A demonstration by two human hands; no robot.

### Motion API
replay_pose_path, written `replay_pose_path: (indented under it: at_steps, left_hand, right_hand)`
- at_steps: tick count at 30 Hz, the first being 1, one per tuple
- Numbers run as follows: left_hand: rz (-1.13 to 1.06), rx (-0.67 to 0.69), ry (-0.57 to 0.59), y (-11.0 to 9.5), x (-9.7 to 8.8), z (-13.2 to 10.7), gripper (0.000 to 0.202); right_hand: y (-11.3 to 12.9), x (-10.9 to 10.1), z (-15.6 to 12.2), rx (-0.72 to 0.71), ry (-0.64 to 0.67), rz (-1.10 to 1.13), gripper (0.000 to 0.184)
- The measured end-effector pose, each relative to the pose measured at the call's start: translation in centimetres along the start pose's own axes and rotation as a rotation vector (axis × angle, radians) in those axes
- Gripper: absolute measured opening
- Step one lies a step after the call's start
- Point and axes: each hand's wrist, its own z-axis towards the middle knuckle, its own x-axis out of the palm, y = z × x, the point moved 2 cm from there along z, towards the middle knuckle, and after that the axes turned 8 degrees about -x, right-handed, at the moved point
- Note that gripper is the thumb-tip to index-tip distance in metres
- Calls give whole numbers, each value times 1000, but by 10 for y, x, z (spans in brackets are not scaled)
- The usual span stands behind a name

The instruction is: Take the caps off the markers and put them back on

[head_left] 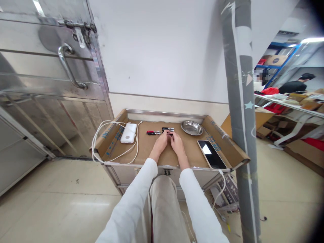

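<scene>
My left hand (161, 141) and my right hand (176, 142) rest together on the cardboard-covered table top (149, 152). Their fingertips meet around a small dark object (169, 134) that is too small to name. Both hands are closed in a pinch on it. Just beyond the fingers lies a small bundle of dark pens (168, 129). To its left lies another pair of pens, red and black (153, 133). White sleeves cover both of my forearms.
A white power bank (128, 133) with a looping white cable (97, 141) sits at the left. A steel bowl (191, 128) is at the back right, a phone (211, 154) at the right edge. A grey padded pillar (240, 111) stands to the right. A person works at distant shelves.
</scene>
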Motion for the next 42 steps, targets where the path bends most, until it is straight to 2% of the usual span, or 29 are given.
replay_pose_path:
  at_steps: [4,10,18,25,31,42]
  left_hand:
    - [46,1,9,1,2,1,29]
    - [206,31,-134,3,6,6,35]
    - [359,77,-53,9,13,5,38]
    - [484,110,4,-3,5,0,20]
    - [494,149,37,0,8,1,17]
    - [509,159,-132,2,6,3,22]
  right_hand:
    - [0,-2,0,2,9,-115,26]
    - [2,-5,-1,40,-40,-231,24]
    - [6,-8,-1,110,-65,-274,24]
    - [6,-10,-1,164,-85,-288,22]
    - [4,-10,-1,179,-113,-311,24]
    - [3,-12,-4,280,-151,-367,23]
